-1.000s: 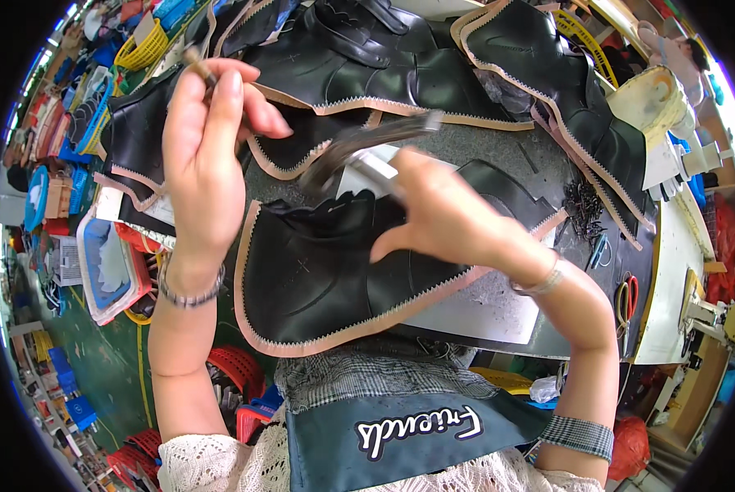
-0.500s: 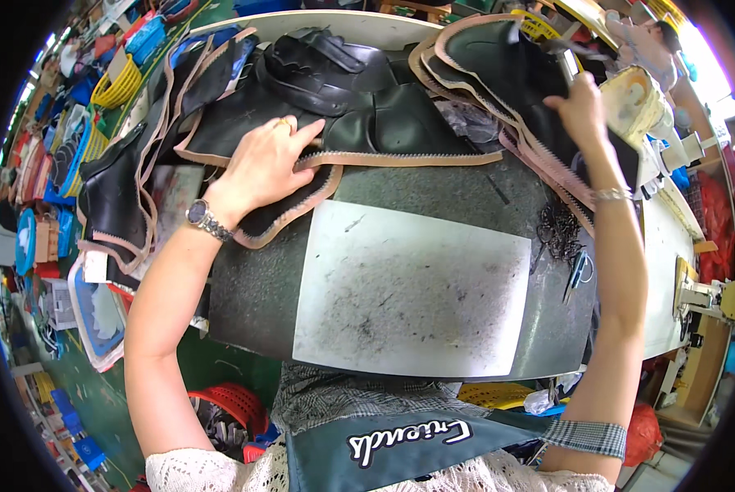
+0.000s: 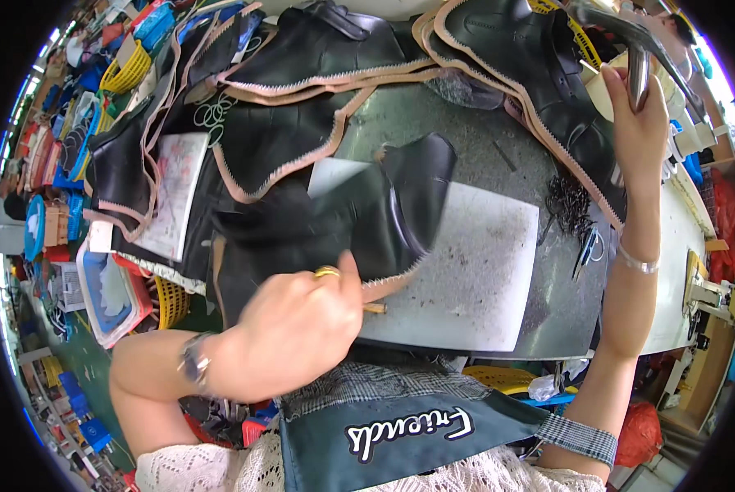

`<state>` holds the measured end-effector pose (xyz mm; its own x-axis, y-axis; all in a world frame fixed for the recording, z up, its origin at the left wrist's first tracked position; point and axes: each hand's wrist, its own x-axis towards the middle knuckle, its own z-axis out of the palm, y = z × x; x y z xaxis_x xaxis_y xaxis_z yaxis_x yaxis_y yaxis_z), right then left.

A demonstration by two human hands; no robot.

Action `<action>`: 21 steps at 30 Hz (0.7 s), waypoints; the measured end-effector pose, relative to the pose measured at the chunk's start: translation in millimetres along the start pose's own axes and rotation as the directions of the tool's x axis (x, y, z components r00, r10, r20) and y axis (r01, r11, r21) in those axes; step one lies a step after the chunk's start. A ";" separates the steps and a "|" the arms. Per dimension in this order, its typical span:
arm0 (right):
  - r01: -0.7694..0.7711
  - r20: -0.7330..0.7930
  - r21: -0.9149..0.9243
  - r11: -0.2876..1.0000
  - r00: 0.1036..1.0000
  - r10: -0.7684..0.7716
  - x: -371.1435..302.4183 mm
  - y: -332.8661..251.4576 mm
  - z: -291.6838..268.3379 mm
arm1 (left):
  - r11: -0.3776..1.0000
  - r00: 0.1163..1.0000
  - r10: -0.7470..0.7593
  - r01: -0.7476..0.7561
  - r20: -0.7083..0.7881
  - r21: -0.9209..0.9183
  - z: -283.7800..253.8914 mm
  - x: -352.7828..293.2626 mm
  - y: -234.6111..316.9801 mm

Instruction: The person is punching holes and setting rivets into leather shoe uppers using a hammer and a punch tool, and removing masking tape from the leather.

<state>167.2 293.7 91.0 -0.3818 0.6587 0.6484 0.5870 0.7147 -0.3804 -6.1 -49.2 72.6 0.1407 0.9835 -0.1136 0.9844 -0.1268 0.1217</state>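
The left hand (image 3: 289, 328) is gripping the black leather piece (image 3: 343, 221) by its tan zigzag edge, fingers clenched, holding it over the white sheet (image 3: 466, 271) on the table (image 3: 564, 303). The right hand (image 3: 634, 107) is raised, fingers wrapped around a hammer (image 3: 638, 57). A misjudged blow could be catching the left knuckles, sitting so near the piece.

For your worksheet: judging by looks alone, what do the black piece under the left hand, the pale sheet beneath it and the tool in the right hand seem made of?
Black piece: probably leather or imitation leather, soft sheen, tan zigzag-cut edge, bends limply.
Pale sheet: possibly stone or board, matte, flat, speckled with dark marks.
Tool in the right hand: metal, shiny grey reflections.
The left hand presses the black piece down.
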 end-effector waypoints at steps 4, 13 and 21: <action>0.081 0.204 0.147 0.986 0.973 -0.110 -63.7 -42.8 -35.9 | 0.422 0.881 -0.473 0.252 0.025 -0.871 48.6 2.5 -12.4; -0.196 0.383 0.459 0.867 0.924 0.006 -116.4 -93.1 -68.9 | 0.982 0.971 0.113 -0.142 -0.210 -0.125 78.3 1.8 19.5; 0.257 0.650 0.384 0.887 0.607 -0.457 -147.8 -91.3 -36.7 | 0.776 0.951 -0.228 0.049 -0.207 -0.629 29.0 -5.1 4.4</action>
<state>196.2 122.5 54.1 -0.9641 0.2263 0.1387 0.1487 0.8934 -0.4240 0.6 -58.5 45.1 -0.1125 0.9913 0.0686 0.7047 0.0310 0.7089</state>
